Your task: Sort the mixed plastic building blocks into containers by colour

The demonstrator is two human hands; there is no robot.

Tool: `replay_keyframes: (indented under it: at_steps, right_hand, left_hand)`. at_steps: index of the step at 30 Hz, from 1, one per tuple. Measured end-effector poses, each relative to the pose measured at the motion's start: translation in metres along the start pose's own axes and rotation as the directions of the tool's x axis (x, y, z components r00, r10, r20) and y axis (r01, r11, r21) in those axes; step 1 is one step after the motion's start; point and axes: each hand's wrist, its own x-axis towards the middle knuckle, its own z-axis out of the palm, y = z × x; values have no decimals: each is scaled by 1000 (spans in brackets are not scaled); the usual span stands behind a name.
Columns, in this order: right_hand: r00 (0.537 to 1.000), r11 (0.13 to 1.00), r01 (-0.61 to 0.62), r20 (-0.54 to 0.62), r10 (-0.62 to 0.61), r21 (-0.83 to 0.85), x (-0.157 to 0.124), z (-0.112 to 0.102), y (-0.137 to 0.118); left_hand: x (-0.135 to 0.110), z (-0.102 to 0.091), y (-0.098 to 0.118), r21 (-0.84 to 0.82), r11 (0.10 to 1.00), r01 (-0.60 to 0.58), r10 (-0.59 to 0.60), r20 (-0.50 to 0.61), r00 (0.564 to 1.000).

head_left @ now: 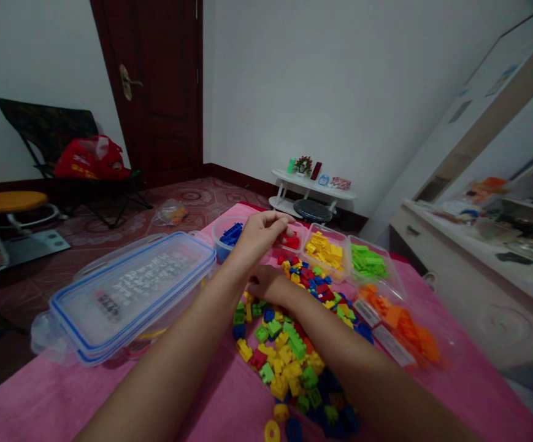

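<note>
My left hand [266, 232] is over the clear box of red bricks [291, 240], its fingers drawn together at the near left side of that box. Anything between its fingertips is too small to make out. Crossing below it, my right hand [268, 283] is at the left edge of a loose pile of mixed toy building bricks [284, 356]. Its fingers are curled, and what they hold, if anything, is hidden. Blue bricks [231, 234] lie in a round tub [222, 253] just left of my left hand.
Boxes of yellow bricks [325, 250], green bricks [368, 263] and orange bricks [402, 322] curve along the right. A large lidded plastic container [132, 294] stands at left on the pink cloth [211, 393]. Beyond are a low white shelf [312, 183] and a door [156, 80].
</note>
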Motion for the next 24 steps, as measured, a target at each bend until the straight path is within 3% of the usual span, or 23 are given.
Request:
replay_keyframes:
  at_steps: [3, 7, 9, 14, 18, 21, 24]
  right_hand:
    - [998, 998, 52, -26, -53, -30, -14, -7, -5]
    - [971, 988, 117, -198, -135, -102, -51, -9, -25]
    - [953, 981, 167, -237, -187, -103, -77, 0, -40]
    - [939, 953, 296, -163, -304, -69, -133, 40, -58]
    - [952, 970, 179, -217, -214, -166, -138, 47, -41]
    - [957, 984, 21, -282, -71, -175, -131, 31, -25]
    - [944, 996, -43, -331, 17, -72, -128, 6, -13]
  left_hand:
    - [0, 1, -3, 3, 1000, -1, 1, 5, 1000]
    - [-1, 2, -6, 2, 1000, 0, 0, 5, 1000]
    - [-1, 2, -6, 1, 1000, -7, 7, 5, 1000]
    - [-2, 4, -4, 0, 1000, 6, -6, 5, 1000]
    - [-3, 8, -5, 11, 1000, 19, -19, 13, 1000]
    - [-3, 12, -11, 44, 999, 30, -31, 37, 999]
    - [-2, 14, -21, 160, 985, 69, -83, 84, 993]
